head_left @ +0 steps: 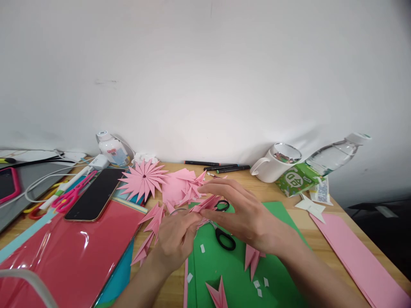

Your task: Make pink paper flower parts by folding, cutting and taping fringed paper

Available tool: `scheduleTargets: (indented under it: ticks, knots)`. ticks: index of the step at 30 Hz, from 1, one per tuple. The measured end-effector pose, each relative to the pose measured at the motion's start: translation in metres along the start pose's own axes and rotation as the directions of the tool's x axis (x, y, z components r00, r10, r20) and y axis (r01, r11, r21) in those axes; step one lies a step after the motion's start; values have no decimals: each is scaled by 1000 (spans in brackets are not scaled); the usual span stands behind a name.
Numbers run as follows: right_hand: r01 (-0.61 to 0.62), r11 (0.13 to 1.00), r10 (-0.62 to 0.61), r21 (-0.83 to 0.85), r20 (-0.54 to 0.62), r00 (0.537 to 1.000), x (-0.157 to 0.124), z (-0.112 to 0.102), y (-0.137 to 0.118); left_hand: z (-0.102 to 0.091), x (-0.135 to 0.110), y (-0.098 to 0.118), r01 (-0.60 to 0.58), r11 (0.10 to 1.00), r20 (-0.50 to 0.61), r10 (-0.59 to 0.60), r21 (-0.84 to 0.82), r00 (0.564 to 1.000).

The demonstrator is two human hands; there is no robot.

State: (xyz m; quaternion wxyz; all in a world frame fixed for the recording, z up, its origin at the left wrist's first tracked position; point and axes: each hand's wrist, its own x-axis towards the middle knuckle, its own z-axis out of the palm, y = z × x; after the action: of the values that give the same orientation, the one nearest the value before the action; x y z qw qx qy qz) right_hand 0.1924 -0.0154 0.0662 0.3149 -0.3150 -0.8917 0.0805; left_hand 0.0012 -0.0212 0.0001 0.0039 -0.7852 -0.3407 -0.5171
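Note:
Over the green paper (244, 273), my left hand (176, 239) pinches a folded pink paper piece (210, 202). My right hand (247, 209) curves over the same piece, thumb below and fingers above. Its fingertips partly hide the paper. Black-handled scissors (226, 239) lie beneath my hands, their blades mostly covered. To the left of my left hand are pointed pink folded pieces (156, 218). Another folded pink piece (218, 293) rests at the front of the green paper, and one (253, 259) lies under my right wrist.
A pink paper star flower (144, 176) lies behind left, near a phone (96, 194) on a red folder (80, 252). Markers (224, 167) lie along the wall. A white mug (272, 164), green tissue pack (293, 179) and bottle (334, 156) stand right of pink strips (362, 256).

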Motion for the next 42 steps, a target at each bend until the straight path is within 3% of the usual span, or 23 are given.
scheduleTargets:
  ticks: [10, 17, 23, 32, 37, 42]
  knots:
    - [118, 987, -111, -107, 69, 991, 2, -8, 1, 3, -2, 0, 11, 998, -9, -12, -61, 1000]
    - [-44, 999, 43, 19, 45, 998, 3, -5, 0, 3, -1, 0, 37, 998, 15, -36, -53, 999]
    - [102, 992, -100, -69, 37, 994, 0, -6, 0, 1, -1, 1, 56, 996, 23, -54, -75, 998]
    - [106, 989, -99, -99, 69, 993, 0, -4, 2, 3, -5, -1, 34, 994, 22, -32, -102, 999]
    - [13, 999, -10, -52, 55, 998, -2, -3, 3, 5, -7, -3, 41, 994, 50, -36, -101, 998]
    - [3, 1000, -2, -14, 57, 998, -1, -5, 3, 4, -3, -1, 16, 994, 53, -11, -106, 999]
